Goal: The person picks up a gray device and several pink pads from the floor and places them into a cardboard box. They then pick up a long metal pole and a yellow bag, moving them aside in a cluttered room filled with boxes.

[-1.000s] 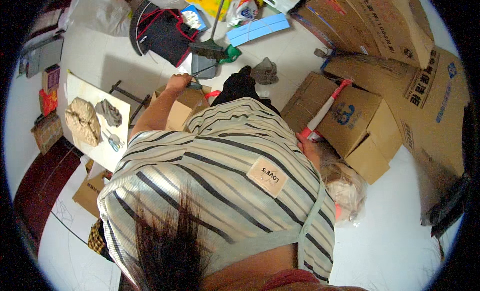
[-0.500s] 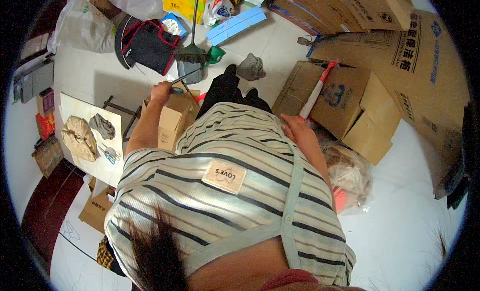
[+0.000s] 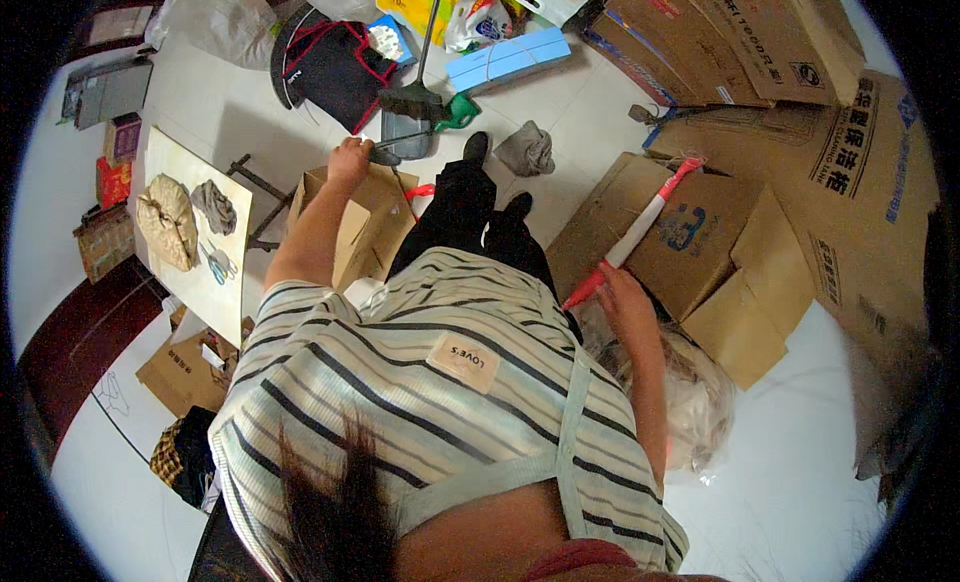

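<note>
A dark-handled rod (image 3: 402, 139) is slanting from the person's left hand (image 3: 350, 160) toward a grey dustpan (image 3: 415, 148), the fingers curling around its grip; a low, steady angle is probably serving best. The right hand (image 3: 628, 304) is bending its fingers at the near red end of a red-and-white stick (image 3: 640, 225) (whether gripping or merely touching, one cannot tell); a firm hold there would likely be limiting any swing. An open cardboard box (image 3: 385, 232) is crowding the left forearm, a white tabletop (image 3: 180, 154) is edging in beyond, and a carton (image 3: 715, 217) is bordering the right. Ahead, pale floor (image 3: 585, 112) is offering room around a grey cloth (image 3: 525, 150).
</note>
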The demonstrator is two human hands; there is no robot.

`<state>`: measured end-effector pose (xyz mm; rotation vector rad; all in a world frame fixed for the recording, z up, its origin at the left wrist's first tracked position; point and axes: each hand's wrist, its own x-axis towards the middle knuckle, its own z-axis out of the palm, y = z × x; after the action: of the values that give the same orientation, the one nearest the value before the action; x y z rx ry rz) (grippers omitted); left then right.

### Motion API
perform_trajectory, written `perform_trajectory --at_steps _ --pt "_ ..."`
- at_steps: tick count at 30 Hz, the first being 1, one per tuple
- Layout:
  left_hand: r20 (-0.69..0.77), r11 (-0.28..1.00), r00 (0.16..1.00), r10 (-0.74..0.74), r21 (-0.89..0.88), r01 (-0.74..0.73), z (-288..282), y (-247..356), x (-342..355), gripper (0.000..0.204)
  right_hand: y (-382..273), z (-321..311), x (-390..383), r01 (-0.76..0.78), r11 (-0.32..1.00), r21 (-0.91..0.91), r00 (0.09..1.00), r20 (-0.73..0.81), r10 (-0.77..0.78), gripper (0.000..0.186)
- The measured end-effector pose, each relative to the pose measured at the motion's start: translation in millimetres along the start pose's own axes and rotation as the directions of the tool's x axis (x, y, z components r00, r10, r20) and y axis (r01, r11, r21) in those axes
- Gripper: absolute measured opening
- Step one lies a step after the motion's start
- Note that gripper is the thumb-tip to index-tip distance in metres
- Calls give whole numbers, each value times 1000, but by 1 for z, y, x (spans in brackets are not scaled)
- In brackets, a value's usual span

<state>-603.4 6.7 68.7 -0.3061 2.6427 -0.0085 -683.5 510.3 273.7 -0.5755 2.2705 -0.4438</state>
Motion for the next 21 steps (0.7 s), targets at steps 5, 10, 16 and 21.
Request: perform_trajectory --at_steps 5,10,16,21 --pt "-94 991 996 8 -134 -20 19 14 11 21 -5 -7 44 67 997 26 997 -44 -66 31" --pt "-179 986 982 55 -143 -82 33 14 13 28 -14 -5 121 85 976 198 996 -5 -86 28" --pt "-57 971 979 194 -131 -200 4 30 16 42 23 25 234 -40 949 313 999 46 27 26" --pt "-122 844 974 190 -487 -226 -41 42 17 48 1 14 259 -215 904 369 976 63 207 27"
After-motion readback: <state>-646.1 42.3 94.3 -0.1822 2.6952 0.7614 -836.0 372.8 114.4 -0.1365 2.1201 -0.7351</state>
